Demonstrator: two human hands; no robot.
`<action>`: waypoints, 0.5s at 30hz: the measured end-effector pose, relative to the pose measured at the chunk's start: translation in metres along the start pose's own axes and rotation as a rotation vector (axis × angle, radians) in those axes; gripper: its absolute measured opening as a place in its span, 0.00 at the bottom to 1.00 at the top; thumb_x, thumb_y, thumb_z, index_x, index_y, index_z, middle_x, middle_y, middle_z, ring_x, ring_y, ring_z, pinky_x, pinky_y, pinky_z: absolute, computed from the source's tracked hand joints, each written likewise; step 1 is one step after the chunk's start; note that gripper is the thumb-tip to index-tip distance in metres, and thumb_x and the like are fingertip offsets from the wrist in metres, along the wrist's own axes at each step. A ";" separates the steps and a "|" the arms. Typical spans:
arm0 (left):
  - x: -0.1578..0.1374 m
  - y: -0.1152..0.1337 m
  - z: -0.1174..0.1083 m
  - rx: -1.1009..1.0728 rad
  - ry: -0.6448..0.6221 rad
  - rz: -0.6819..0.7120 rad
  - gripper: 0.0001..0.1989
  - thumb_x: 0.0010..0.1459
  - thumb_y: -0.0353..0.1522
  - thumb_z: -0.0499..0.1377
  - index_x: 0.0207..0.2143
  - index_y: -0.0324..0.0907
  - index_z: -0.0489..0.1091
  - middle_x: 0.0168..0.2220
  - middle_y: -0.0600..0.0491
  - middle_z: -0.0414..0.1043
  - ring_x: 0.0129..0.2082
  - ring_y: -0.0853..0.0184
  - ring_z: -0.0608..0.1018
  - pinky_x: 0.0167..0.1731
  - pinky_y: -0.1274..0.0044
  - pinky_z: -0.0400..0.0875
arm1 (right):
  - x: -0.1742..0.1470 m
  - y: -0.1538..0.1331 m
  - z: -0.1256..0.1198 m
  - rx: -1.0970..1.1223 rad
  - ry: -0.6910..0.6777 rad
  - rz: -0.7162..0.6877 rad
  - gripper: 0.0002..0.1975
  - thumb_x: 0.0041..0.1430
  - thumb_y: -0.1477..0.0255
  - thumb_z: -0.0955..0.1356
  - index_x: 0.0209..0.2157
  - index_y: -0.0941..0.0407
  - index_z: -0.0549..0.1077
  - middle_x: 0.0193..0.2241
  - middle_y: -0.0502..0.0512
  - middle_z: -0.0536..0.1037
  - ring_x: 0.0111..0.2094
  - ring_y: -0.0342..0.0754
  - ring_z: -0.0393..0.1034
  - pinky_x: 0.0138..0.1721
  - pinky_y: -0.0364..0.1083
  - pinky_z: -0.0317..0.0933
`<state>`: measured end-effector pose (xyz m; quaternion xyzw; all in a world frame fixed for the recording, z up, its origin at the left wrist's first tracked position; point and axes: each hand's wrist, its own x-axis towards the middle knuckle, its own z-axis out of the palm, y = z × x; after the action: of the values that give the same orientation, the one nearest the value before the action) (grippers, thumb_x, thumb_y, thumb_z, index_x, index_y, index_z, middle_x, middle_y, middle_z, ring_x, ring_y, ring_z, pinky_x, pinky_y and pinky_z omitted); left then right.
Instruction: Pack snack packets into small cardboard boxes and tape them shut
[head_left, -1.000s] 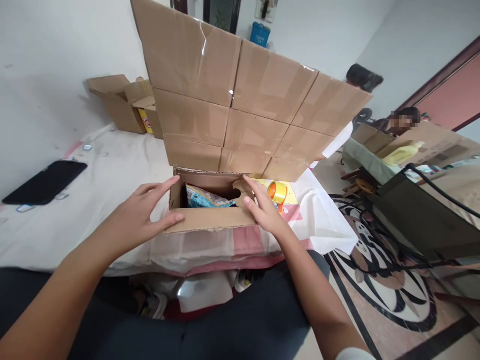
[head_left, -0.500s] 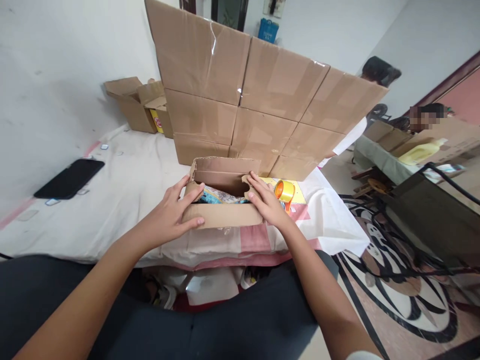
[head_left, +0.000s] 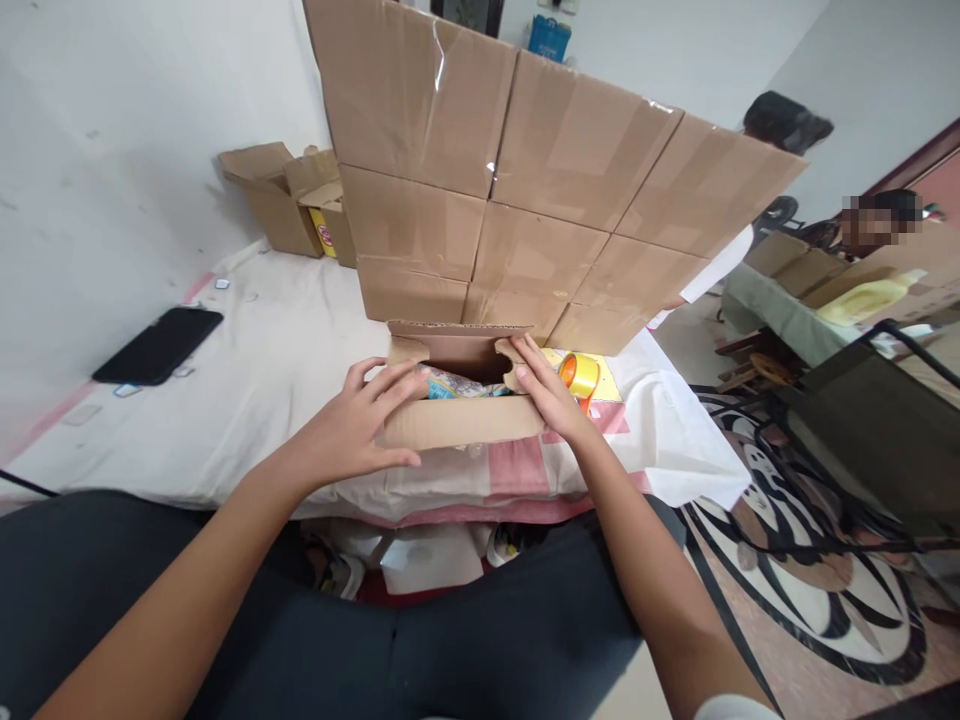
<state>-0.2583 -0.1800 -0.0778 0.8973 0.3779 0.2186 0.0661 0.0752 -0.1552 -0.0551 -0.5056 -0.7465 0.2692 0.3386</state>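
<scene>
A small cardboard box (head_left: 461, 420) sits at the table's near edge with its top open and its flaps raised. Inside lies a colourful printed packet (head_left: 457, 386), mostly hidden by the box walls. My left hand (head_left: 371, 425) rests over the left end, fingers spread on the folded side flap, thumb apart at the front panel. At the right end, my right hand (head_left: 551, 395) has its fingers and thumb on the torn side flap (head_left: 510, 358). Just beyond that hand is a yellow and orange tape dispenser (head_left: 580, 376).
Taped cardboard boxes (head_left: 487, 160) form a tall wall behind the small box. A black tablet-like slab (head_left: 159, 345) lies on the left of the white cloth (head_left: 277, 345). Opened boxes (head_left: 277, 210) stand at the back left. Another person (head_left: 877, 225) is by a table at right.
The left side flap has folded inward under my left fingers. My right hand stays on the right flap. The view has shifted slightly.
</scene>
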 end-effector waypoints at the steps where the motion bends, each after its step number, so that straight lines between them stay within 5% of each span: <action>1: -0.001 -0.003 -0.003 0.000 -0.016 0.034 0.53 0.51 0.59 0.63 0.72 0.47 0.49 0.72 0.43 0.51 0.66 0.39 0.53 0.62 0.48 0.60 | -0.001 -0.001 -0.001 0.003 0.017 -0.018 0.35 0.67 0.47 0.59 0.70 0.47 0.58 0.74 0.53 0.49 0.75 0.52 0.37 0.74 0.60 0.34; 5: -0.002 -0.006 -0.009 -0.052 0.000 0.054 0.49 0.55 0.54 0.63 0.72 0.45 0.50 0.69 0.42 0.57 0.65 0.43 0.57 0.63 0.52 0.61 | -0.003 -0.002 -0.003 0.022 0.130 -0.124 0.32 0.67 0.48 0.60 0.67 0.47 0.61 0.73 0.54 0.52 0.74 0.54 0.43 0.72 0.60 0.41; 9: 0.003 0.005 0.007 -0.264 0.217 -0.205 0.34 0.67 0.42 0.52 0.72 0.46 0.49 0.61 0.43 0.65 0.62 0.53 0.66 0.61 0.59 0.66 | -0.001 0.004 -0.007 0.127 0.267 -0.153 0.27 0.67 0.49 0.59 0.58 0.50 0.68 0.61 0.59 0.70 0.62 0.56 0.65 0.64 0.57 0.59; 12: 0.008 0.014 0.024 -0.383 0.390 -0.367 0.34 0.69 0.38 0.50 0.73 0.47 0.42 0.60 0.42 0.62 0.59 0.57 0.69 0.58 0.62 0.69 | 0.000 0.005 -0.009 0.211 0.309 -0.193 0.25 0.68 0.50 0.58 0.57 0.51 0.65 0.48 0.59 0.79 0.55 0.55 0.71 0.58 0.56 0.63; 15: 0.013 0.020 0.031 -0.347 0.511 -0.364 0.34 0.68 0.36 0.52 0.72 0.46 0.44 0.62 0.40 0.58 0.62 0.57 0.67 0.55 0.64 0.71 | -0.002 0.000 -0.012 0.153 0.252 -0.252 0.20 0.70 0.53 0.60 0.51 0.51 0.71 0.37 0.56 0.81 0.51 0.54 0.73 0.56 0.55 0.64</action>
<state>-0.2236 -0.1840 -0.0952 0.7072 0.4929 0.4813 0.1586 0.0852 -0.1562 -0.0478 -0.4107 -0.7330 0.2150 0.4978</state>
